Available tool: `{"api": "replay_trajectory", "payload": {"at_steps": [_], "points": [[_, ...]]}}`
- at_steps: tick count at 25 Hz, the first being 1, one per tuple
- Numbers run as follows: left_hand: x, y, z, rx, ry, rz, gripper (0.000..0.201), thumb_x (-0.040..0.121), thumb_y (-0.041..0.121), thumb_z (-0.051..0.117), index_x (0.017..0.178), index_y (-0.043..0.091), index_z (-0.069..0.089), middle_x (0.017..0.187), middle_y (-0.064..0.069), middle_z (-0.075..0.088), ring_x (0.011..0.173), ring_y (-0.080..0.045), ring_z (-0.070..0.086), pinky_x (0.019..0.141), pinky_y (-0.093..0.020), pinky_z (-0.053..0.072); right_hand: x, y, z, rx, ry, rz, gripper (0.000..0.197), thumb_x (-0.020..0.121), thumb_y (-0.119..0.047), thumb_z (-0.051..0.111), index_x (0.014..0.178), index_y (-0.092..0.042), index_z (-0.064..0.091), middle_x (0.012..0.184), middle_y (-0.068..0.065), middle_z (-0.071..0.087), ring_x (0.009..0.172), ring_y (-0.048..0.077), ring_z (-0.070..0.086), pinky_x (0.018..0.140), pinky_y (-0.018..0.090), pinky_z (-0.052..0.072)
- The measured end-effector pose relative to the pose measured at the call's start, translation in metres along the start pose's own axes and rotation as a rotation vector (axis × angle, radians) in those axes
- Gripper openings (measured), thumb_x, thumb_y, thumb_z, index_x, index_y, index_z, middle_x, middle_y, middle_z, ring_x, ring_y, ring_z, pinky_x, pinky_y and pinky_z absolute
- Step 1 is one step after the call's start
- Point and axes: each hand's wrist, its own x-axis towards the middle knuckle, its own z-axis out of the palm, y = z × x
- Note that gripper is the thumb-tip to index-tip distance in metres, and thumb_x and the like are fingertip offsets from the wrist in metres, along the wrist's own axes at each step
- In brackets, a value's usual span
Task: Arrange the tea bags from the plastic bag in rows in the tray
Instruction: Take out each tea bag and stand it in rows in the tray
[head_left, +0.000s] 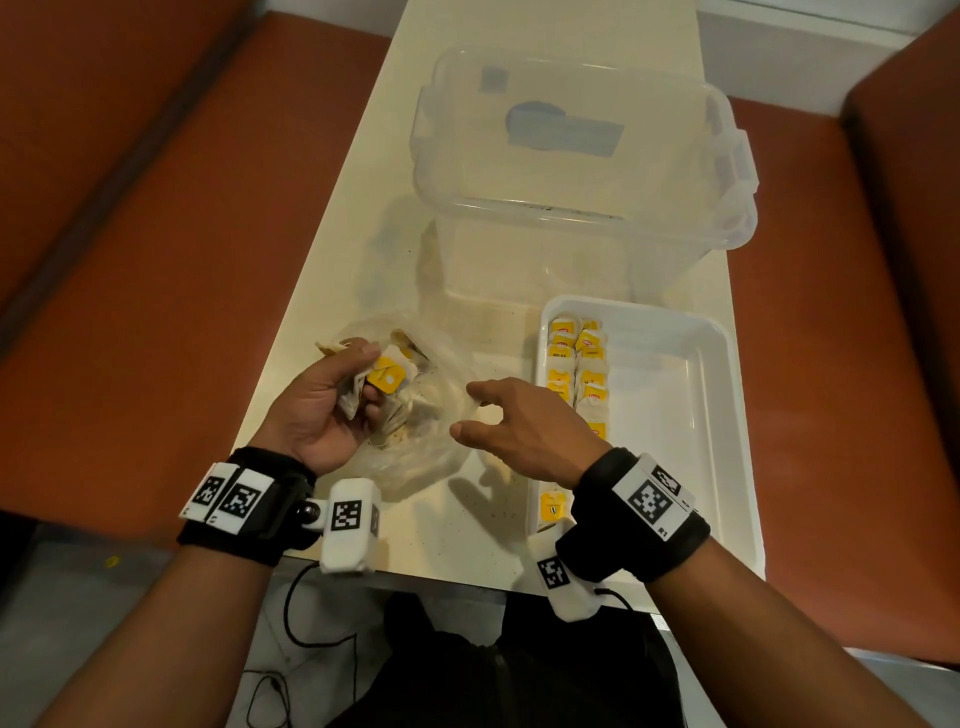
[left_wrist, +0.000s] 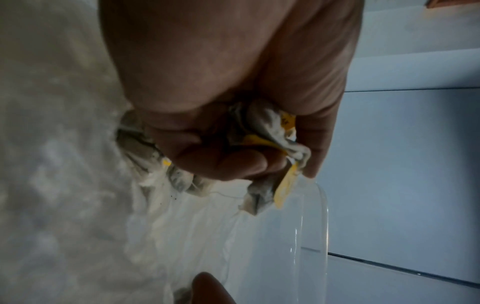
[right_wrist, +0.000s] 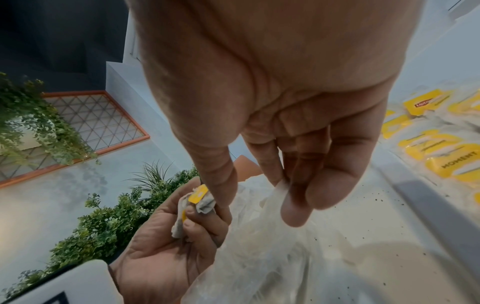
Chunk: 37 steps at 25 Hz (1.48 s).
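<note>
Rust-red bench seating flanks a pale tabletop (head_left: 322, 291), and everything for the job sits on that narrow surface.

Nearest, the left hand (head_left: 322, 410) is turned palm up, its grip clamped on a bunch of tea bags (head_left: 382, 382), fingers curled round the crumpled paper and yellow tags. Holding a handful this way probably serves as a ready supply, so single bags can be drawn off without going back into the bag each time. The right hand (head_left: 524, 431) hovers just beside it over the plastic bag (head_left: 415, 447); in the right wrist view its fingertips (right_wrist: 296, 214) touch a fold of the clear film, but whether they pinch it or only brush it I cannot tell. Thumb and fingers are loosely curled and apart, holding no tea bag.

The plastic bag lies slumped on the tabletop between the hands, more bags showing through it.

To the right, the white tray (head_left: 727, 415) holds the arranged tea bags (head_left: 576, 364) in two rows against its left wall, tags up; starting from one wall leaves the rest of the floor open for further rows. Most of the tray is bare, so I judge the task well short of halfway.

Farthest off stands a clear storage bin (head_left: 571, 171).
</note>
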Motion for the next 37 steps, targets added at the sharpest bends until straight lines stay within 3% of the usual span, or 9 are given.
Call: {"api": "replay_trajectory", "payload": {"at_steps": [4, 8, 11, 16, 21, 26, 28, 33, 37], "points": [[0.005, -0.002, -0.003, -0.058, -0.079, -0.008, 0.053, 0.042, 0.022, 0.094, 0.074, 0.026, 0.052, 0.068, 0.006, 0.053, 0.055, -0.007, 0.048, 0.044, -0.015, 0.040, -0.002, -0.001, -0.001, 0.011, 0.030, -0.009, 0.056, 0.092, -0.052, 0.062, 0.142, -0.029, 0.052, 0.143, -0.001, 0.052, 0.111, 0.019, 0.060, 0.095, 0.034, 0.046], [0.003, -0.003, 0.001, -0.091, -0.122, -0.011, 0.059, 0.032, 0.020, 0.096, 0.073, 0.027, 0.055, 0.069, 0.004, 0.055, 0.053, -0.008, 0.054, 0.041, -0.014, 0.040, -0.004, -0.005, -0.003, 0.162, 0.126, -0.048, 0.040, 0.090, -0.052, 0.064, 0.124, -0.030, 0.063, 0.124, -0.007, 0.060, 0.086, 0.011, 0.062, 0.079, 0.027, 0.043], [0.000, -0.007, 0.007, -0.093, -0.171, -0.021, 0.053, 0.035, 0.020, 0.096, 0.072, 0.026, 0.058, 0.074, 0.003, 0.054, 0.054, -0.008, 0.056, 0.039, -0.014, 0.041, -0.007, -0.017, -0.005, 0.513, 0.061, -0.059, 0.036, 0.092, -0.048, 0.066, 0.114, -0.020, 0.069, 0.101, -0.011, 0.070, 0.073, 0.008, 0.066, 0.065, 0.026, 0.051], [-0.004, -0.017, 0.019, -0.104, -0.197, -0.059, 0.053, 0.036, 0.019, 0.096, 0.079, 0.028, 0.065, 0.084, 0.000, 0.063, 0.058, -0.010, 0.062, 0.040, -0.015, 0.042, -0.004, -0.028, -0.008, 0.766, 0.126, -0.086, 0.018, 0.095, -0.025, 0.067, 0.099, -0.007, 0.066, 0.088, 0.007, 0.072, 0.066, 0.012, 0.061, 0.061, 0.028, 0.047], [-0.001, -0.014, 0.019, -0.155, -0.025, -0.074, 0.019, 0.072, 0.017, 0.076, 0.085, 0.029, 0.069, 0.081, 0.004, 0.060, 0.055, -0.006, 0.056, 0.038, -0.014, 0.041, -0.004, -0.024, -0.016, 0.853, 0.152, -0.093, 0.007, 0.095, -0.017, 0.065, 0.096, -0.010, 0.063, 0.086, 0.007, 0.072, 0.074, 0.016, 0.067, 0.066, 0.030, 0.051], [0.000, -0.006, 0.018, 0.416, 0.209, 0.212, 0.020, 0.086, 0.004, 0.070, 0.090, 0.020, 0.060, 0.067, 0.000, 0.061, 0.049, -0.013, 0.054, 0.044, -0.022, 0.046, -0.002, -0.020, -0.014, 0.673, 0.257, -0.115, 0.005, 0.090, -0.019, 0.069, 0.092, -0.014, 0.068, 0.082, 0.003, 0.069, 0.070, 0.012, 0.062, 0.064, 0.031, 0.051], [-0.002, -0.002, 0.017, 0.405, 0.185, 0.193, 0.021, 0.087, 0.000, 0.067, 0.089, 0.020, 0.060, 0.072, -0.003, 0.061, 0.053, -0.013, 0.054, 0.043, -0.023, 0.046, -0.005, -0.020, -0.015, 0.667, 0.267, -0.136, 0.004, 0.088, -0.021, 0.071, 0.089, -0.017, 0.069, 0.079, 0.000, 0.065, 0.064, 0.010, 0.056, 0.060, 0.031, 0.049], [-0.012, -0.001, 0.027, 0.121, 0.008, 0.045, 0.024, 0.086, 0.000, 0.060, 0.097, 0.021, 0.067, 0.090, -0.003, 0.066, 0.058, -0.008, 0.059, 0.046, -0.018, 0.049, -0.015, -0.021, -0.028, 0.782, 0.202, -0.281, 0.016, 0.085, -0.011, 0.059, 0.078, -0.023, 0.065, 0.094, 0.026, 0.063, 0.057, 0.014, 0.045, 0.055, 0.030, 0.042], [-0.023, -0.004, 0.042, 0.227, -0.220, 0.007, 0.038, 0.082, -0.002, 0.060, 0.107, 0.023, 0.074, 0.100, -0.007, 0.072, 0.064, -0.008, 0.060, 0.048, -0.017, 0.046, -0.022, -0.015, -0.043, 0.957, 0.079, -0.323, 0.024, 0.083, -0.004, 0.047, 0.070, -0.019, 0.061, 0.082, 0.006, 0.067, 0.069, 0.022, 0.059, 0.057, 0.026, 0.048]]}}
